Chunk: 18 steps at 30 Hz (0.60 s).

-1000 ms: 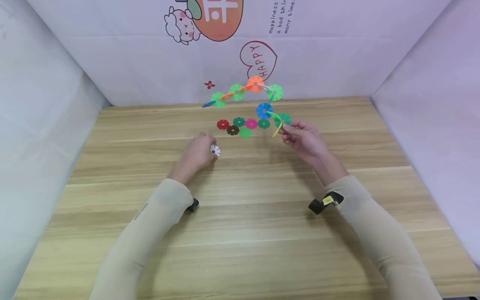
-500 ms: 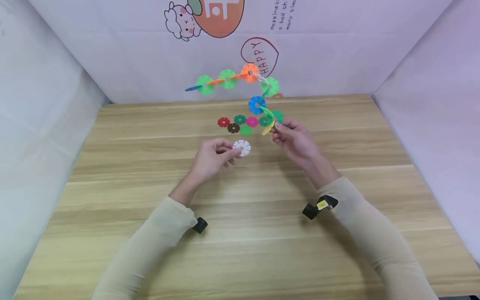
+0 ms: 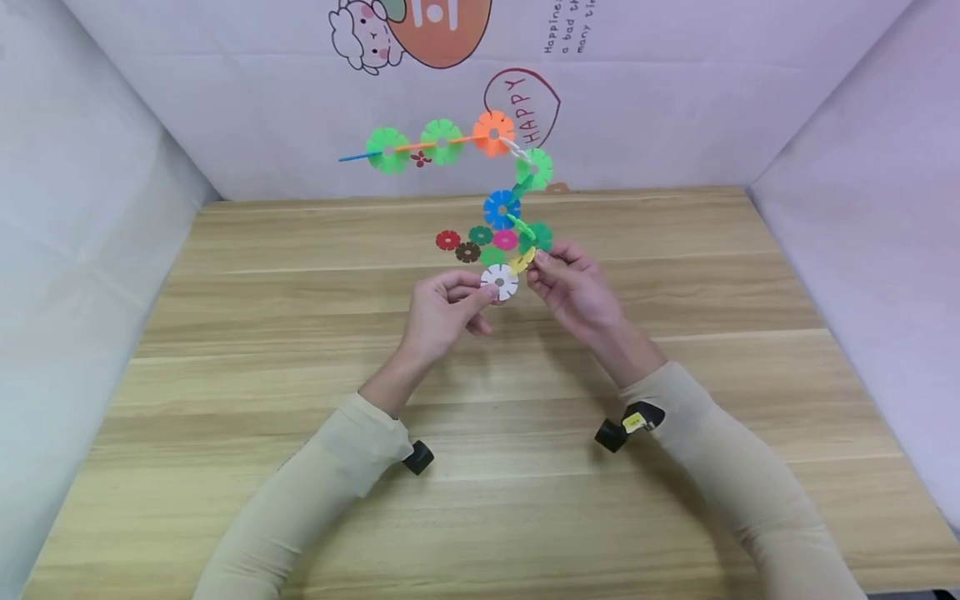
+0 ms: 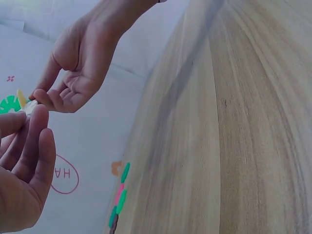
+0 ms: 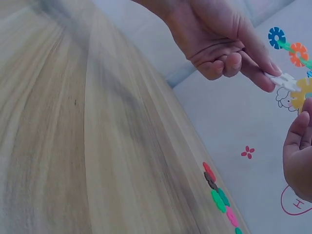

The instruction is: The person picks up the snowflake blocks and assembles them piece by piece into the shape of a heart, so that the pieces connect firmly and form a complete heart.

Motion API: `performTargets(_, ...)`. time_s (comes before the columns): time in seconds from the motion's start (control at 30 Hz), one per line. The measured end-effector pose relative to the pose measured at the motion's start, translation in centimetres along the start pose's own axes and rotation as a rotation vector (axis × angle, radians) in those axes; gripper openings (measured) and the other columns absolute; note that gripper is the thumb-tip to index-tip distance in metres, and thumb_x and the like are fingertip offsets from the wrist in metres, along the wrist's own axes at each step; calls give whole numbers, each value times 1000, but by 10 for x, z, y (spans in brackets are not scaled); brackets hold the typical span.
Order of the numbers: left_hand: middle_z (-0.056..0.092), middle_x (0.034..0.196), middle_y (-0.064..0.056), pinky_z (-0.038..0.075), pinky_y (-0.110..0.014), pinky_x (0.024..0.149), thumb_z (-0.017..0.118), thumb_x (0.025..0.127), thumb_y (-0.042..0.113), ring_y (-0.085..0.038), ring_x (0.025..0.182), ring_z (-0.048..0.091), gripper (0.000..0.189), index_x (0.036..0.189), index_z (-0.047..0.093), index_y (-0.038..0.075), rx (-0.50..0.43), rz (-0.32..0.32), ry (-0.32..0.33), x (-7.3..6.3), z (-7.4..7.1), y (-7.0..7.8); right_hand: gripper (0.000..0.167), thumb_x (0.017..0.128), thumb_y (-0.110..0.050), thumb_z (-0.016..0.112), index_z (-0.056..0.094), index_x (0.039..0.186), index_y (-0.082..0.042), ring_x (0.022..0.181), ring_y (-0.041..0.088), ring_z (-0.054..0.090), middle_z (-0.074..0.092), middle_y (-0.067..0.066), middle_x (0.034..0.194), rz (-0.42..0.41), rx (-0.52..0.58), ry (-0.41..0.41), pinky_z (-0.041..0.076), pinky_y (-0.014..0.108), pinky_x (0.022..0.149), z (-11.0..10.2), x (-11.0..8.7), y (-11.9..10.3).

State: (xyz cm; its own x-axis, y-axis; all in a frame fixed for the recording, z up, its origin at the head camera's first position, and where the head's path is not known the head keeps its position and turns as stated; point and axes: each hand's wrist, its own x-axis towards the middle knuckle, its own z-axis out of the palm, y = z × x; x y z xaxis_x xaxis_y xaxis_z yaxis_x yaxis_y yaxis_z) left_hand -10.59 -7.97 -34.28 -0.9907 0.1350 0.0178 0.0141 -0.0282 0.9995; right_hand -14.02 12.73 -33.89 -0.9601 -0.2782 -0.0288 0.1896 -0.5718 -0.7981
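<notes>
My left hand (image 3: pixel 441 318) pinches a white notched disc (image 3: pixel 507 280) between thumb and fingers. Beside it, my right hand (image 3: pixel 579 293) holds a yellow notched disc (image 3: pixel 522 262), the near end of a raised chain of interlocked plastic discs. From there the chain bends up past a blue disc (image 3: pixel 495 204) and an orange disc (image 3: pixel 493 125), then runs left to a blue one seen edge-on. In the right wrist view the white disc (image 5: pixel 282 81) meets the rim of the yellow disc (image 5: pixel 301 97); whether their notches interlock I cannot tell.
Loose discs lie grouped on the wooden table (image 3: pixel 495 500) behind the hands, among them a red disc (image 3: pixel 442 240), a brown disc (image 3: pixel 461 252) and a pink disc (image 3: pixel 506 245). A white printed backdrop (image 3: pixel 660 108) rises along the table's back edge.
My left hand has lifted the white disc off the table and carried it right to the yellow one. My right hand has shifted left, and the chain has swung left and up.
</notes>
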Motion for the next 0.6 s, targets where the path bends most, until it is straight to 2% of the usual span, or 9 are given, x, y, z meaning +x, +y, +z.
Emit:
performTargets(0.13,79,93,-19,62,-30,61,76,97,7,-15,52,68,15,104,73,-6,14,27,18,-1,0,0,34,105,11,47,71,93,-11,79,14,67,74,3,88,-43,-131,-25,57,22,79,0,-1,0)
performTargets(0.27,78,90,-18,63,-31,61,75,96,5,-15,52,67,12,101,73,-6,23,46,41,-3,-2,-1,27,102,10,55,72,97,-11,77,13,71,76,2,87,-100,-352,-37,59,23,75,-1,-1,-4)
performTargets(0.37,78,89,-17,62,-30,61,76,96,5,-14,52,66,12,101,73,-6,14,57,58,-4,-2,-3,21,100,7,61,72,97,-10,74,12,72,77,2,85,-121,-472,-28,60,22,71,-1,-1,-8)
performTargets(0.47,78,88,-16,61,-28,59,75,96,4,-13,50,64,12,102,73,-7,-9,65,73,-4,-2,-4,19,100,7,62,72,95,-9,73,12,72,77,2,84,-105,-498,-15,60,23,70,1,-2,-11)
performTargets(0.6,78,84,-10,59,-25,55,75,95,2,-11,48,61,11,101,74,-6,-43,52,90,-4,1,-3,22,101,7,60,72,90,-8,73,14,73,77,4,83,-53,-427,-11,61,25,73,4,-4,-13)
